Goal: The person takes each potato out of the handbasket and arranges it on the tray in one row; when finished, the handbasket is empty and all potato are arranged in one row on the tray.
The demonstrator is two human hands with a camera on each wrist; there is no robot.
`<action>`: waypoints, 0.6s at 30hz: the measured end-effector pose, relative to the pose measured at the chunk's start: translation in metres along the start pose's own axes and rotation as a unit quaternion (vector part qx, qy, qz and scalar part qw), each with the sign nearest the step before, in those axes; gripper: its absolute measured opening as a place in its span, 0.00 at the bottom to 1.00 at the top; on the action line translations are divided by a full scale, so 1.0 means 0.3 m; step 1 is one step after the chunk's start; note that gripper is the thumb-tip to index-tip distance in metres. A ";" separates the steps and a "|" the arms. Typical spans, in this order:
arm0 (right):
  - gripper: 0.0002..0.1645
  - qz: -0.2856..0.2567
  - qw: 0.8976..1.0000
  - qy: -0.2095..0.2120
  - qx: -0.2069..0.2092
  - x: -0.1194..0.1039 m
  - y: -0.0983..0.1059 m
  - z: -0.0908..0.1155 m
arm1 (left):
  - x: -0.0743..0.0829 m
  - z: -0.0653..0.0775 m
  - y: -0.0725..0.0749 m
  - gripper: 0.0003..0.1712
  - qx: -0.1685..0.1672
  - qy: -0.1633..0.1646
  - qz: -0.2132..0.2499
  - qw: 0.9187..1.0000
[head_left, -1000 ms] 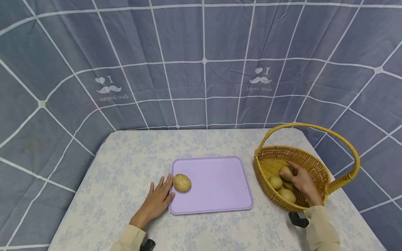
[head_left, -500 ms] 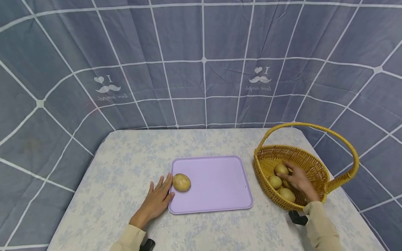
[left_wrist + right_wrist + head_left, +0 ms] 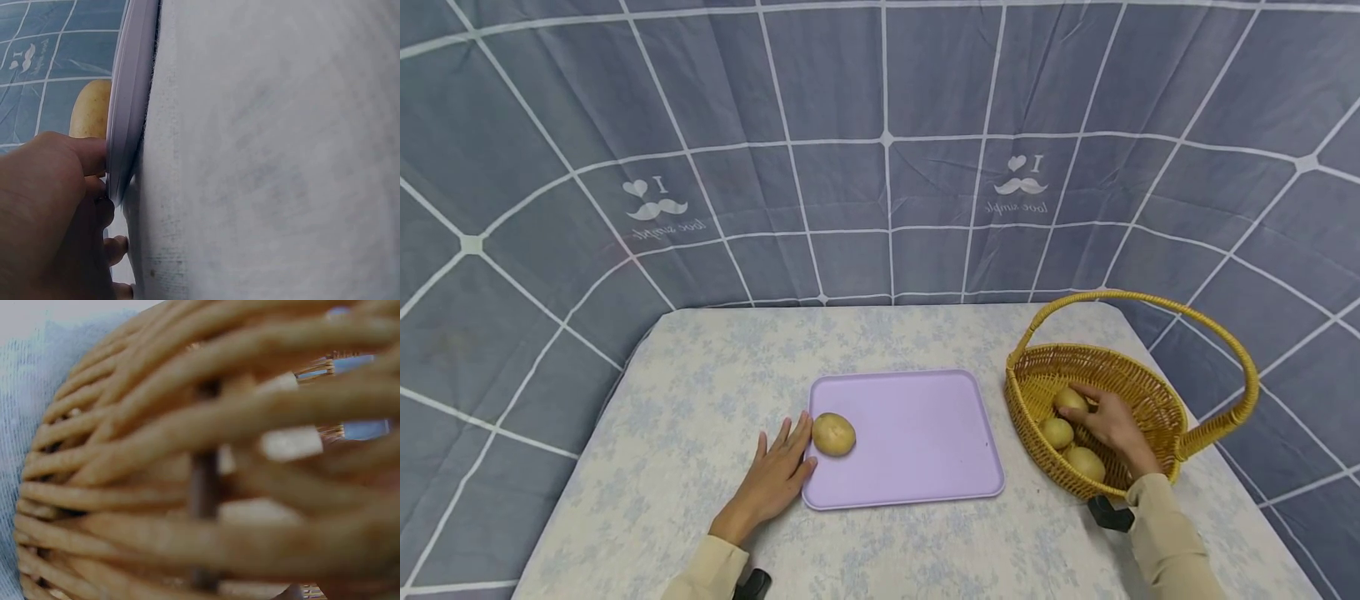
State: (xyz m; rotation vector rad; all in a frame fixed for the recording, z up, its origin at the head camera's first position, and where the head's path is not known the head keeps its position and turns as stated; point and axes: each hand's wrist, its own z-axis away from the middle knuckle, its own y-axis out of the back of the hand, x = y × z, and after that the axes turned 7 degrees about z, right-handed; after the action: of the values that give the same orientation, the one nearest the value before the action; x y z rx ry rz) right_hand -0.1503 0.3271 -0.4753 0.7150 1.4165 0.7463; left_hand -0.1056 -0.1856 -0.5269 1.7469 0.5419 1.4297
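Note:
At the left end of a lilac tray (image 3: 917, 442) lies a potato (image 3: 833, 435). My left hand (image 3: 771, 483) rests with straight fingers against the tray's left edge, beside that potato; the left wrist view shows the thumb touching the tray's rim (image 3: 128, 94). Inside a yellow wicker basket (image 3: 1024, 408), my right hand (image 3: 1111, 421) holds a potato (image 3: 1070, 399) between thumb and fingers. Two more potatoes, a middle one (image 3: 1057, 433) and a nearer one (image 3: 1086, 463), lie there too. In the right wrist view the basket's weave (image 3: 125, 469) hides most of the hand.
The basket's tall handle (image 3: 1150, 302) arches over its opening, above and to the right of the right hand. A pale flowered cloth (image 3: 722, 367) covers the table. Behind it hangs a blue-grey checked curtain (image 3: 835, 192).
My right hand has shifted slightly left inside the basket, and the potato at its fingertips has moved left with it. The left hand and the tray have stayed put.

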 end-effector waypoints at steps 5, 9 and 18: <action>0.37 -0.012 1.000 -0.009 0.000 -0.001 0.007 -0.005 | -0.002 -0.001 0.000 0.36 0.001 0.000 -0.003 1.000; 0.40 -0.024 1.000 -0.017 -0.007 -0.008 0.016 -0.004 | -0.003 -0.001 0.002 0.36 0.005 -0.002 -0.005 1.000; 0.42 -0.053 0.998 -0.023 0.029 -0.021 0.058 0.009 | 0.002 0.000 0.004 0.36 0.006 -0.005 -0.003 1.000</action>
State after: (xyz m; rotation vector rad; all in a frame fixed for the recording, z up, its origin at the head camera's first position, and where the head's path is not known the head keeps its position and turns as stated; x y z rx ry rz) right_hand -0.1482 0.3325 -0.4574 0.6933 1.4272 0.6046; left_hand -0.1057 -0.1858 -0.5255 1.7607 0.5501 1.4153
